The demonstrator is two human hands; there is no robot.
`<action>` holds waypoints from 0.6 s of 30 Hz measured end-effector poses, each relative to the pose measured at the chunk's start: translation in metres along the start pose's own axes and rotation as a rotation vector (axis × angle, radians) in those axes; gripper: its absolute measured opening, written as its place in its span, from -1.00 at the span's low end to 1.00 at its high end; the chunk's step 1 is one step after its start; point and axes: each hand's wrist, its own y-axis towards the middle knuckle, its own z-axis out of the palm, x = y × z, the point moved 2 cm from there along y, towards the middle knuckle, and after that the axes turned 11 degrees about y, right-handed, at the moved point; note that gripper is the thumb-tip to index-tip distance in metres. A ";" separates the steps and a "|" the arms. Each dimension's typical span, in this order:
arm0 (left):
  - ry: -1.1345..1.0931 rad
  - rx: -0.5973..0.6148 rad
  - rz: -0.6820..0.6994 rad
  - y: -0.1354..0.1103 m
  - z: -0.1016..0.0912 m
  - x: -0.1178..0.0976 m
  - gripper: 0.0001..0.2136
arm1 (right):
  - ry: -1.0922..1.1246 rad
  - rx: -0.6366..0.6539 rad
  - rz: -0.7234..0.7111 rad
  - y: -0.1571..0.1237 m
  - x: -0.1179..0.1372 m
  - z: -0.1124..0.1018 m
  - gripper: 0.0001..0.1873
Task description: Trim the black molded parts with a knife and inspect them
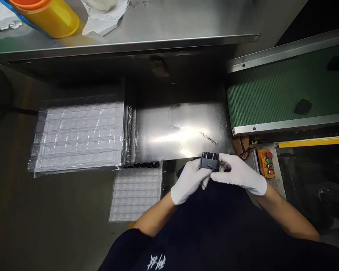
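- Currently the black part (209,163) is up in the hands, in front of the torso, lined up in view with the near edge of the metal counter (169,145). Row of rounded black sections along its far side, flatter face toward the wearer.
- Left hand (190,180), white glove: gripping the black part from its left end and underneath, thumb along the near side.
- Right hand (235,171), white glove: half-curled at the part's right end, gap between thumb and fingers. Cannot tell if it grips or only steadies.
- Thin metal tool (209,138) lies at a slant on the counter, just beyond the part.
- Clear tray stack (79,137) left of the bare metal, edges a bit blurred.
- Lower tray stack (137,195) sits nearer the wearer; black pieces (147,165) show along its far edge.
- Green conveyor belt (271,94) to the right, with a dark block (303,107) on it.
- Orange control box (266,163) below the belt, near the right wrist, red and green buttons.
- Upper shelf (180,22) at the far side: yellow container (58,19) and crumpled white paper (101,25) on it.
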 end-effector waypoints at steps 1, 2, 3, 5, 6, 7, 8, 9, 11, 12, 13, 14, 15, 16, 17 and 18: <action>-0.001 0.009 0.014 -0.001 -0.001 0.001 -0.73 | 0.022 0.011 0.005 0.000 -0.001 0.001 -0.65; 0.025 0.007 0.023 -0.001 -0.002 0.002 -0.73 | 0.039 0.006 0.003 0.000 -0.002 0.001 -0.65; 0.083 -0.014 0.036 -0.002 -0.004 0.003 -0.74 | 0.044 -0.014 -0.002 0.000 -0.003 0.000 -0.64; 0.289 -0.104 0.123 -0.003 -0.008 0.002 -0.77 | 0.029 -0.075 -0.023 0.002 -0.007 -0.002 -0.64; 0.412 -0.153 0.203 -0.003 -0.011 0.001 -0.75 | 0.017 -0.098 -0.037 0.003 -0.010 -0.003 -0.63; 0.527 -0.192 0.296 -0.004 -0.013 -0.001 -0.72 | 0.010 -0.105 -0.056 0.004 -0.013 -0.004 -0.63; 0.620 -0.218 0.393 -0.006 -0.015 -0.003 -0.68 | 0.012 -0.098 -0.078 0.005 -0.016 -0.005 -0.62; 0.686 -0.231 0.481 -0.007 -0.016 -0.004 -0.64 | 0.021 -0.081 -0.100 0.005 -0.020 -0.005 -0.61; 0.761 -0.250 0.629 -0.011 -0.020 -0.007 -0.61 | 0.055 -0.043 -0.140 0.006 -0.028 -0.006 -0.58; 0.788 -0.271 0.699 -0.013 -0.021 -0.008 -0.61 | 0.073 -0.034 -0.157 0.006 -0.033 -0.006 -0.56; 0.817 -0.294 0.767 -0.015 -0.023 -0.010 -0.62 | 0.087 -0.033 -0.171 0.006 -0.037 -0.006 -0.53; 0.849 -0.316 0.831 -0.017 -0.025 -0.011 -0.65 | 0.095 -0.038 -0.184 0.005 -0.041 -0.006 -0.49; 0.887 -0.340 0.892 -0.019 -0.026 -0.011 -0.69 | 0.095 -0.045 -0.200 0.005 -0.045 -0.005 -0.45; 0.929 -0.364 0.950 -0.020 -0.028 -0.011 -0.73 | 0.083 -0.053 -0.219 0.004 -0.048 -0.005 -0.42; 0.977 -0.384 1.002 -0.022 -0.029 -0.011 -0.76 | 0.061 -0.058 -0.246 0.003 -0.050 -0.003 -0.41; 1.027 -0.400 1.046 -0.023 -0.031 -0.010 -0.78 | 0.034 -0.062 -0.282 0.002 -0.051 -0.001 -0.42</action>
